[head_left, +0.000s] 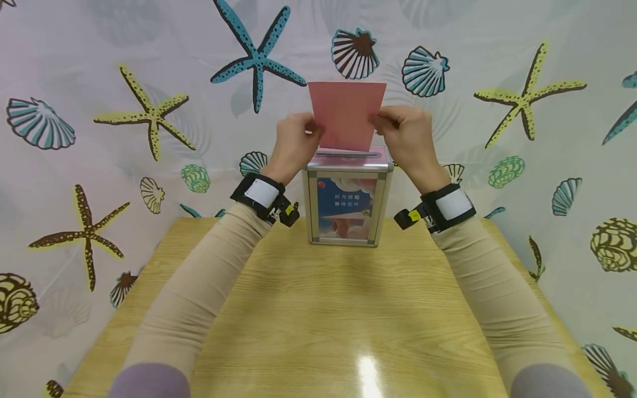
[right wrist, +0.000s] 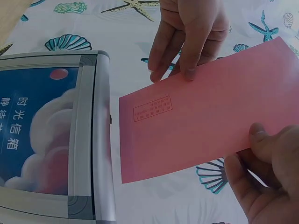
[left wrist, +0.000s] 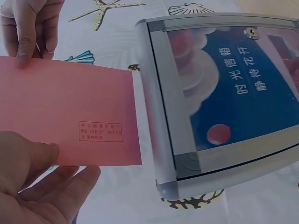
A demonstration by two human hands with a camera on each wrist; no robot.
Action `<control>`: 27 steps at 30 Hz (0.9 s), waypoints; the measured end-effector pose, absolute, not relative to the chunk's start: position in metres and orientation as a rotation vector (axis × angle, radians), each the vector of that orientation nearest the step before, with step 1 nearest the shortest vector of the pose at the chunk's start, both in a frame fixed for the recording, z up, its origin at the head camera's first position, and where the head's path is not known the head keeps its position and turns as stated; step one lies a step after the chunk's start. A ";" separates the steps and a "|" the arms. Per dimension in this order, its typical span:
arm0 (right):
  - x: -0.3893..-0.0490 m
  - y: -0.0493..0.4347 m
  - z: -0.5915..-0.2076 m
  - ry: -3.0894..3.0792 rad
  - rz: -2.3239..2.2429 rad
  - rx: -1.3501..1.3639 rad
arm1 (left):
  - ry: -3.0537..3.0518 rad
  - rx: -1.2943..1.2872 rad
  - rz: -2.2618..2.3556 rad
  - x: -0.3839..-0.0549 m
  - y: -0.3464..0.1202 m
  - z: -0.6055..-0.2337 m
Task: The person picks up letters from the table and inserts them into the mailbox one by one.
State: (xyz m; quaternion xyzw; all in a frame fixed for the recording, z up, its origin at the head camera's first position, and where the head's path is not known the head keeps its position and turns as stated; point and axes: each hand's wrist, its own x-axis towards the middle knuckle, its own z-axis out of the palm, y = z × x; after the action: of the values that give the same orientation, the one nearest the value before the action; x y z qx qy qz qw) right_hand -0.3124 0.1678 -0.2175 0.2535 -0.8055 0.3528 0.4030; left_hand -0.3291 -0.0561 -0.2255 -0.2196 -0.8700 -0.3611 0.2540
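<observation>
A pink envelope (head_left: 347,113) with a small red printed box on its face is held upright above a metal-framed letter box (head_left: 346,207). My left hand (head_left: 297,141) pinches its left edge between thumb and fingers. At the opposite edge my right hand (head_left: 407,135) pinches it the same way. The slot (head_left: 348,155) runs across the box's pink top, just below the envelope's lower edge. Both wrist views show a narrow gap between the envelope (left wrist: 70,107) and the box (right wrist: 100,140).
The box stands at the far end of a wooden table (head_left: 318,309). Behind and beside it hangs a white cloth (head_left: 199,50) printed with starfish and shells. A small lock (head_left: 366,213) sits on the box's front panel.
</observation>
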 end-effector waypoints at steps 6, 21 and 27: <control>-0.316 0.172 -0.225 -2.073 0.903 0.624 | -2.366 -0.640 -0.972 -0.330 -0.053 -0.234; -0.322 0.171 -0.233 -2.102 0.928 0.594 | -2.358 -0.691 -0.943 -0.341 -0.056 -0.247; -0.320 0.169 -0.223 -2.057 0.942 0.573 | -2.358 -0.686 -0.942 -0.344 -0.056 -0.246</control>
State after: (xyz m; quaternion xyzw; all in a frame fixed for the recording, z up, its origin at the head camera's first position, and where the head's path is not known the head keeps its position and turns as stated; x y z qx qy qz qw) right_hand -0.3204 0.1689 -0.2233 0.2258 -0.8105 0.3711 0.3930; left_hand -0.3440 -0.0564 -0.2460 -0.2524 -0.8674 -0.3463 0.2529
